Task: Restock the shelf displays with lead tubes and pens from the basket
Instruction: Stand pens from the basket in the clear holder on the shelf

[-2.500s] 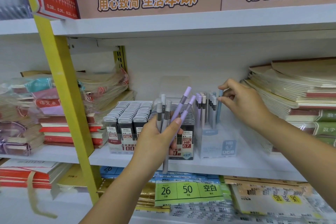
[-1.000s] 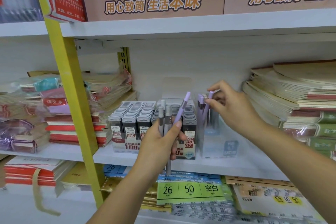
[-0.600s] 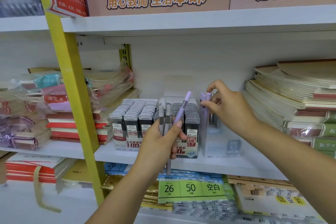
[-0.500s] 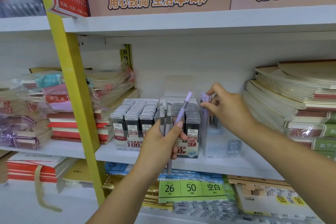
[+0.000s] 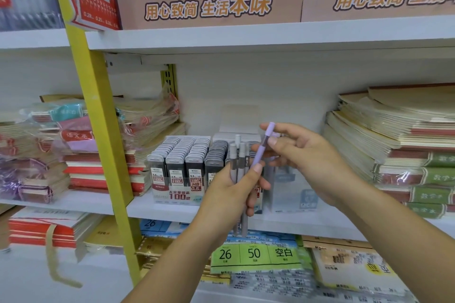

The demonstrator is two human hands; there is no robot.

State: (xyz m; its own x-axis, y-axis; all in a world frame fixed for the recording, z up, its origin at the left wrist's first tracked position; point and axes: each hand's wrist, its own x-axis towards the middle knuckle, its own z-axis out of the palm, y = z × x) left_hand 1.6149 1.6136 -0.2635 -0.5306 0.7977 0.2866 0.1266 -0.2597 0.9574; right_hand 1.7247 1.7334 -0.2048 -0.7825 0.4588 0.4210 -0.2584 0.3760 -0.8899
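Observation:
My left hand (image 5: 236, 189) grips a bunch of grey pens (image 5: 240, 167) upright in front of the middle shelf. A purple pen (image 5: 263, 146) sticks up out of that bunch, and my right hand (image 5: 305, 155) pinches its upper part between thumb and fingers. Behind the hands stands a display of black lead tubes (image 5: 182, 162) in rows. Right of it is a clear pen holder (image 5: 293, 192), mostly hidden by my hands. No basket is in view.
Stacks of notebooks (image 5: 394, 145) fill the shelf's right side, and wrapped notebooks (image 5: 73, 145) lie at the left. A yellow upright post (image 5: 98, 118) crosses the left. Brown cartons (image 5: 209, 0) sit on the upper shelf; paper packs (image 5: 256, 253) lie below.
My right hand has left the clear pen holder and come left to the bunch in my left hand, where it now pinches the purple pen.

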